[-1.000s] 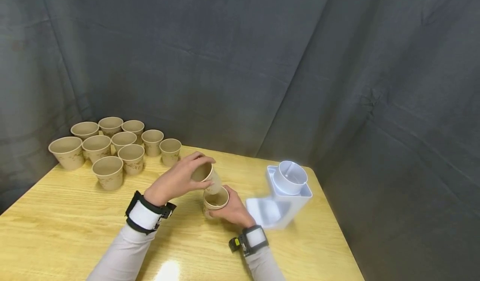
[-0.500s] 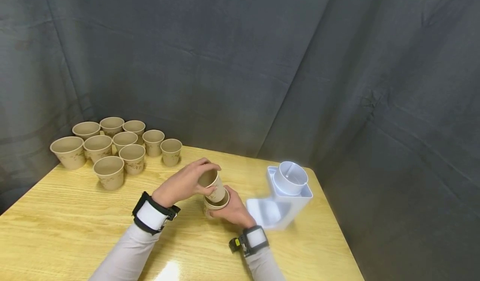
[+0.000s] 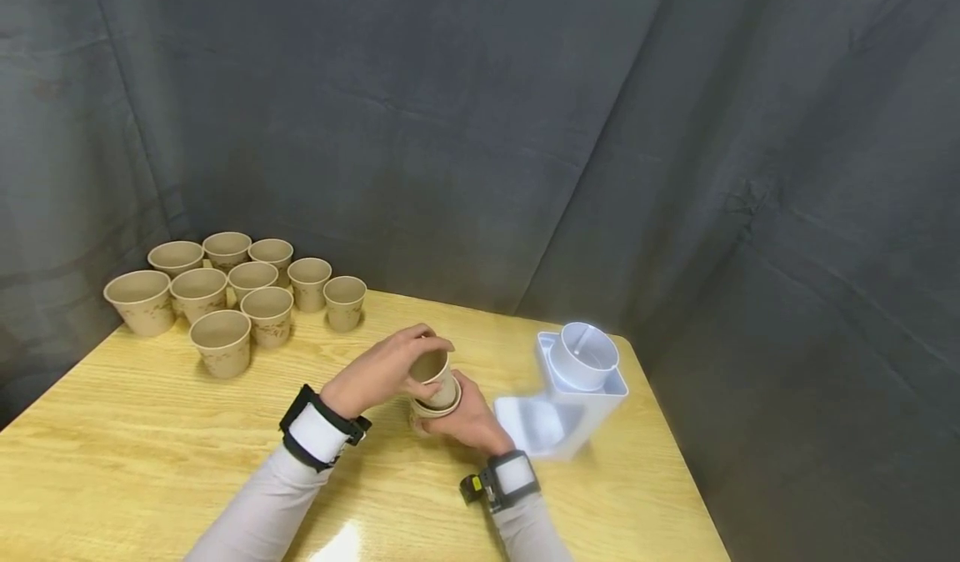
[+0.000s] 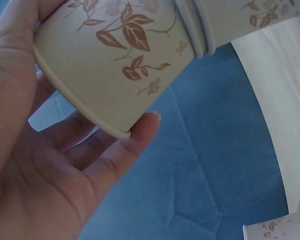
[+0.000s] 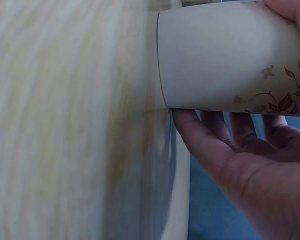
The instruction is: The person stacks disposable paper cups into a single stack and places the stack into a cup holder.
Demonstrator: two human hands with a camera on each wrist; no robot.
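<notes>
The left hand (image 3: 384,370) grips an upper cup (image 4: 110,65), seated partly inside a lower cup (image 5: 215,57) the right hand (image 3: 472,420) grips.

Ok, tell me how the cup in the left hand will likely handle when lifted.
The cup looks thin-walled, so probably light and easily dented. Its rolled rim may stiffen the mouth. Tapering away from that rim, it could tip easily if pushed while standing.
</notes>
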